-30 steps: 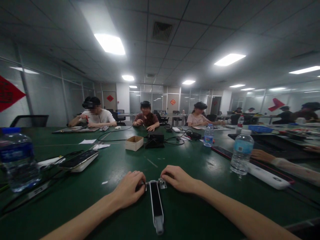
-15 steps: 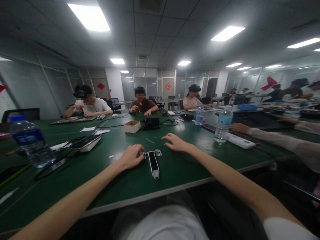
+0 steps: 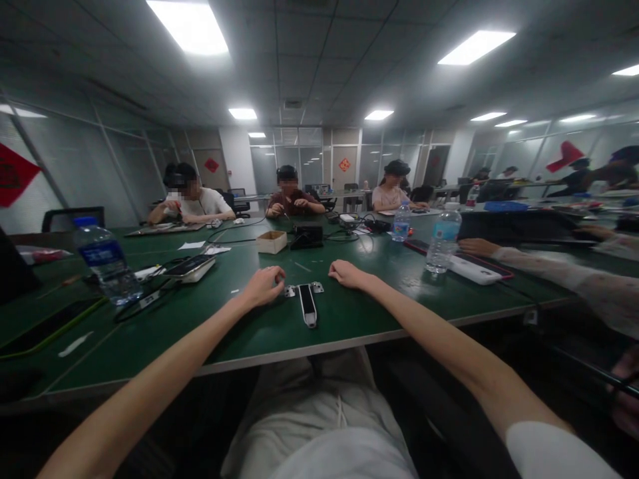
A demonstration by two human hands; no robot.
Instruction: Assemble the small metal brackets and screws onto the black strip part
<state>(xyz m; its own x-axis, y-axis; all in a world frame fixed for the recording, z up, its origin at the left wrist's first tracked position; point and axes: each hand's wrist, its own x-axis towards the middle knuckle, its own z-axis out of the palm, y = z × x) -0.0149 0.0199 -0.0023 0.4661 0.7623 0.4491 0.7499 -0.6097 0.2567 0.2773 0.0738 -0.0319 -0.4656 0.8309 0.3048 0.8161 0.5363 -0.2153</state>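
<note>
In front of me on the green table (image 3: 269, 332) lies a long black-and-silver piece (image 3: 308, 306), narrow at its near end. Small metal tabs stick out on both sides of its far end; its exact kind is not clear. My left hand (image 3: 263, 287) rests just left of the left tab, fingers bent and thumb apart, with nothing visible between them. On the other side, my right hand (image 3: 349, 274) lies on the table beyond the right tab. Its fingers are curled in, and I see nothing in them.
A small open box (image 3: 271, 243) and a black object (image 3: 306, 236) stand ahead. Bottles stand left (image 3: 107, 263) and right (image 3: 443, 239). A phone (image 3: 190, 267) and cables lie left; a white object (image 3: 476, 270) lies right, near a co-worker's arm (image 3: 529, 263). Other people sit opposite.
My view has shifted slightly. The left fingers have come off the piece's left tab. My right hand's fingers, spread before, have curled in. The piece still lies on the table.
</note>
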